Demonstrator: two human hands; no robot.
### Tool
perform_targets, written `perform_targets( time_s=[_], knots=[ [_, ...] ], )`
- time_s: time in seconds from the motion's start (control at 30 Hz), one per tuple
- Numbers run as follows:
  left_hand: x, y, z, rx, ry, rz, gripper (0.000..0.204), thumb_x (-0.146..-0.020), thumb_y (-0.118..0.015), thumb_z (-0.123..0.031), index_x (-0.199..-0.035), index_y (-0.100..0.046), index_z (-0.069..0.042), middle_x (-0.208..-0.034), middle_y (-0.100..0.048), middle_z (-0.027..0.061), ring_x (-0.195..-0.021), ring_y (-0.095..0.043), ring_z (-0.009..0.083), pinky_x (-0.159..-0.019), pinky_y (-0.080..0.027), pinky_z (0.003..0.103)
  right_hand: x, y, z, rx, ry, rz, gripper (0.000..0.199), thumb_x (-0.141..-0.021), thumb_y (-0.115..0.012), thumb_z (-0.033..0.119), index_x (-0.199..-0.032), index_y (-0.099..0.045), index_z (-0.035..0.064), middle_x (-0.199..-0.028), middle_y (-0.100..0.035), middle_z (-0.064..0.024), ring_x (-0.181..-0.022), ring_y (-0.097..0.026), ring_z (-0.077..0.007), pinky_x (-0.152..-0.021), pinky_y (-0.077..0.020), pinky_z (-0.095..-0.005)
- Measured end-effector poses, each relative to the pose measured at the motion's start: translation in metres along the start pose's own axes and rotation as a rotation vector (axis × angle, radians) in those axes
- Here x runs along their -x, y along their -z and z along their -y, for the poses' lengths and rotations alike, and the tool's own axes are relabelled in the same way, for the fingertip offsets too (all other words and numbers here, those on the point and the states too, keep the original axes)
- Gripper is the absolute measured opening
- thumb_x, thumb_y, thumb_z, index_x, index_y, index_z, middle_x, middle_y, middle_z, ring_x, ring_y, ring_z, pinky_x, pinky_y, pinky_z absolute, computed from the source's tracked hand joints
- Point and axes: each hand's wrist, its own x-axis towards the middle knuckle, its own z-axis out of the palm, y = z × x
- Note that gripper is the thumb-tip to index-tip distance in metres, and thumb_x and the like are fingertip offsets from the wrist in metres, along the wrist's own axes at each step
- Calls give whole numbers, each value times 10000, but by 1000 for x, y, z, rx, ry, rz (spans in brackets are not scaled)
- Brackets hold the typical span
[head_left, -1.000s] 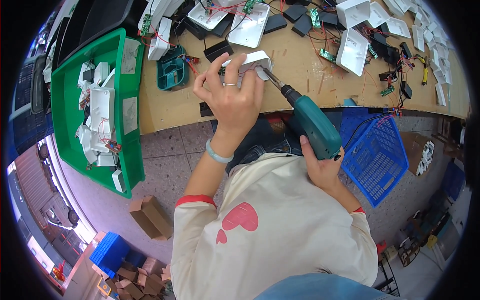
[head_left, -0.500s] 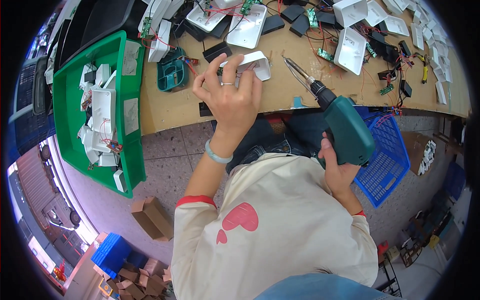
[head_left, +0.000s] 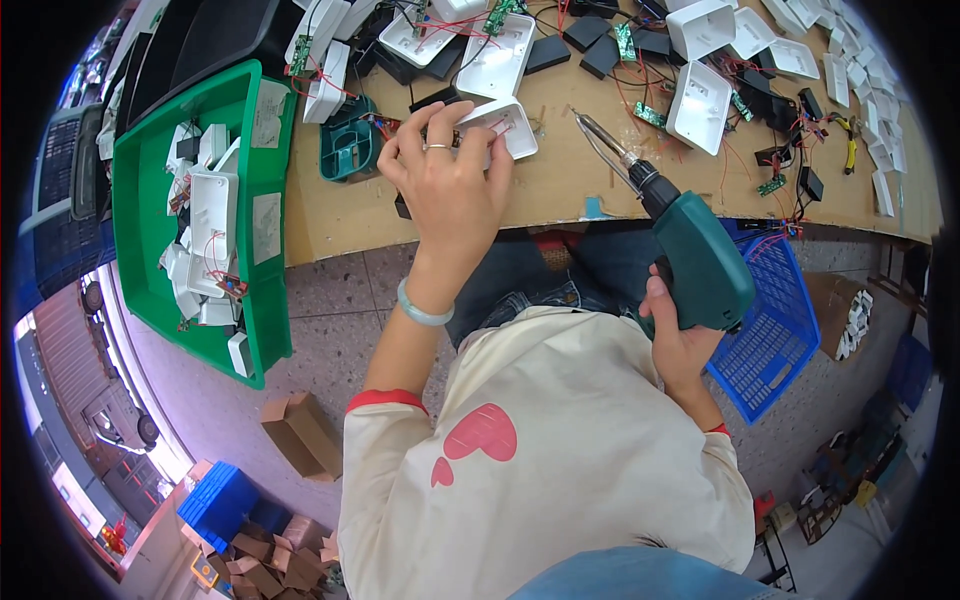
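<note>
- The cardboard-covered worktop runs to the right from the far half of the green bin, with loose white boxes and black blocks strewn along its back.
- The green bin itself holds white box parts, some with red wires trailing out.
- A blue plastic crate sits low and well to the right of the green bin.
- The teal pistol-grip tool, probably a soldering gun, is well right of the green bin, its slim metal nose aimed back toward that side. A second ago the nose was inside the white housing; now it stands clear, so that contact looks finished or paused.
- The right hand, farther from the green bin than the left, is closed around the tool's grip, thumb in view, other fingers mostly hidden.
- The left hand, nearer the green bin, is half curled and has hold of the housing's bin-side edge; it has shifted slightly toward the bin.
- The white housing lies right of the green bin, on the worktop: a shallow, open, rounded-corner box, tilted, with thin reddish wire inside and its bin-side part covered by fingers.
</note>
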Motion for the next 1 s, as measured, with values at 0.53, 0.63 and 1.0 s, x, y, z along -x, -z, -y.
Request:
perform_targets(
  time_s=[0.53,0.63,1.0],
  knots=[
    [-1,4,-10,-44,24,59,136,-804,-745,-170,-818,-691,-45,-1179,-656,51,-1187,-523,312,-993,-308,516,4,0,-1,2,13,80,354,-928,-660,-47,-1274,-591,-35,-1016,-692,-121,-654,-583,-92,-593,-491,-242],
    [2,1,-13,-105,9,65,156,-804,-735,-174,-819,-684,-27,-1179,-652,56,-1189,-525,317,-1002,-305,532,5,0,1,-20,-15,72,364,-926,-660,-50,-1282,-586,-36,-1022,-693,-120,-654,-579,-92,-593,-488,-242],
    [4,0,-14,-73,20,43,129,-804,-733,-154,-818,-692,-33,-1179,-653,49,-1204,-527,311,-1015,-304,537,3,-4,-28,158,136,175,188,-854,-752,-30,-1029,-684,-43,-916,-634,-104,-758,-615,-182,-662,-483,-285]
  ],
)
